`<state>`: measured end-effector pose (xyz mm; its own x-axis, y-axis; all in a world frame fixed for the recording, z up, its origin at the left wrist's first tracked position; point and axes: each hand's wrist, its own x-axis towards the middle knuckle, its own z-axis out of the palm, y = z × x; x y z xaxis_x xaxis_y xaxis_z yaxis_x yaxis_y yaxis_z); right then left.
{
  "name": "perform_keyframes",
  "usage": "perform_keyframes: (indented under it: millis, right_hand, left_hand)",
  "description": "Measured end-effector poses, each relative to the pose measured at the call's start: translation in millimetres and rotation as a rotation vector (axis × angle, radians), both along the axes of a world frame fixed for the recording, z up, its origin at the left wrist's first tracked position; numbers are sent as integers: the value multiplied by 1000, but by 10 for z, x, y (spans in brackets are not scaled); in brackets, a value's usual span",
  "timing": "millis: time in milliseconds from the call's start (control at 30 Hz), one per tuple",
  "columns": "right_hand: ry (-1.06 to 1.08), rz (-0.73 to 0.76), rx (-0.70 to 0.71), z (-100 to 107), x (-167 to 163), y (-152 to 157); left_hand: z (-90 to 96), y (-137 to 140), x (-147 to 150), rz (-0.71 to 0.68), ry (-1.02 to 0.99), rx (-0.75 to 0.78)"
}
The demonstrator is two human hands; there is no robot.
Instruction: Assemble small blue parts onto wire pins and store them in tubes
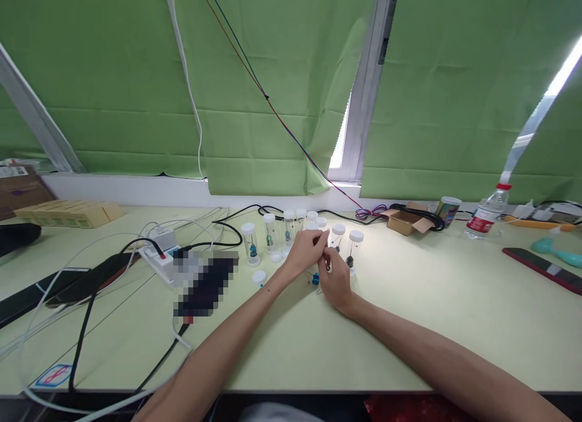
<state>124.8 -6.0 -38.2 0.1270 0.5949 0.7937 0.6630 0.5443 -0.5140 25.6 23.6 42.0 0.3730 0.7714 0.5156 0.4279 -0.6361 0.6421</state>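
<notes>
My left hand (304,252) and my right hand (335,279) meet over the middle of the table, fingers curled and pressed together. Whatever they pinch is hidden by the fingers. Just below them lies a small blue piece (315,279) with thin wire-like strands. Behind and beside the hands stand several transparent tubes with white caps. A tube on the left (251,246) holds a dark teal piece, and a tube at the right (352,252) holds a black one. A white cap (259,279) shows left of my left wrist, with a bit of blue under it.
On the left are a power strip (159,261), a blurred-out dark device (207,285), cables and yellow boxes (68,213). Toward the back right stand an open cardboard box (404,222), a cup (448,211) and a water bottle (487,216). A dark phone-like slab (543,270) lies far right.
</notes>
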Motion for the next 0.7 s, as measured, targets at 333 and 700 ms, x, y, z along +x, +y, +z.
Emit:
perform_keyframes:
  millis: [333, 700]
  right_hand:
    - [94, -16, 335, 93, 72, 5]
    - [-33, 284, 343, 182, 103, -104]
  left_hand:
    - [202, -12, 230, -76, -62, 448]
    - [-42, 104, -295, 7, 92, 1062]
